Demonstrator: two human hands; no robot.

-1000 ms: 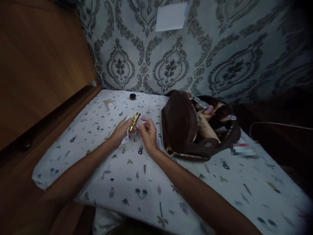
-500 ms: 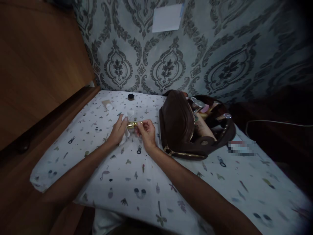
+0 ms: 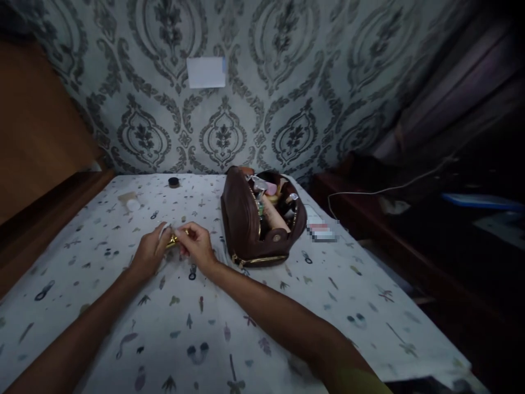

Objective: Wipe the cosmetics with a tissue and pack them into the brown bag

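My left hand (image 3: 147, 253) is closed round a white tissue or wipe (image 3: 163, 230), of which only a little shows between the fingers. Between both hands is a small shiny gold cosmetic tube (image 3: 171, 240), its exact kind unclear. One end lies against the tissue in my left hand. The fingers of my right hand (image 3: 199, 247) pinch its other end. Both hands are just above the patterned sheet (image 3: 176, 323). To their right stands a brown cosmetic bag (image 3: 240, 219), unzipped, with several tubes and bottles inside.
Farther back lie a small dark-lidded jar (image 3: 174, 182) and a beige tube with a white cap (image 3: 130, 202). A blurred-out phone-like item (image 3: 322, 231) lies right of the bag. A white cable (image 3: 369, 192) runs at the right. Wooden furniture (image 3: 41, 131) stands left.
The view has swung to the right, so everything sits farther left. My hands stay together on the gold tube; less of the tissue shows, and the tube is tilted more.
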